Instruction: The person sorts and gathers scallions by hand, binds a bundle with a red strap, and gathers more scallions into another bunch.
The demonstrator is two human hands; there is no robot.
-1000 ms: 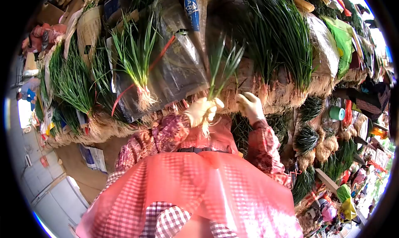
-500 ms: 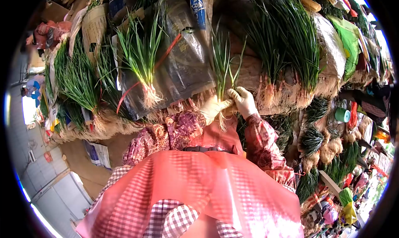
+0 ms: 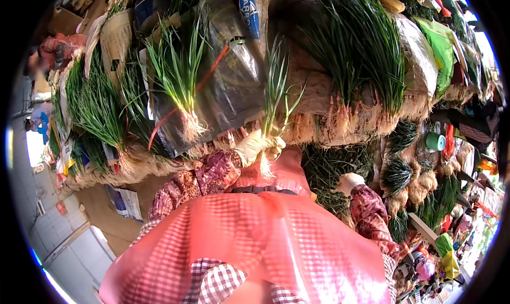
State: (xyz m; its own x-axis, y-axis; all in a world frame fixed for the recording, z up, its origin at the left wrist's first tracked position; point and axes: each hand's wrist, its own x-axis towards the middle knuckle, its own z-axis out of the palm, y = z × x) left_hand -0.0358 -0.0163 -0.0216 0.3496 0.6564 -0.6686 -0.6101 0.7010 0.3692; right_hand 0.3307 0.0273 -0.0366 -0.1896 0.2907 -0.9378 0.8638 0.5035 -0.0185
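My gloved left hand [image 3: 258, 146] is closed around a small bunch of green seedlings [image 3: 274, 86], whose pale roots hang below the fingers. Off to the right and lower, my gloved right hand [image 3: 349, 183] is beside a heap of loose green leaves [image 3: 334, 166]; its fingers are too small and blurred to make out clearly. A separate bunch with pale roots [image 3: 182, 86] lies on a dark plastic sheet [image 3: 228, 102], left of my left hand. A red strip crosses that sheet.
Larger bunches of seedlings [image 3: 345, 54] lie at the upper right. More bunches [image 3: 98, 104] lie at the left. A green tub [image 3: 435, 141] stands at the right among tied bundles [image 3: 397, 176]. Another person's red clothing [image 3: 62, 48] shows at the upper left.
My right hand has moved away from the bunch, down and to the right. My left hand has kept hold of the bunch and shifted slightly left.
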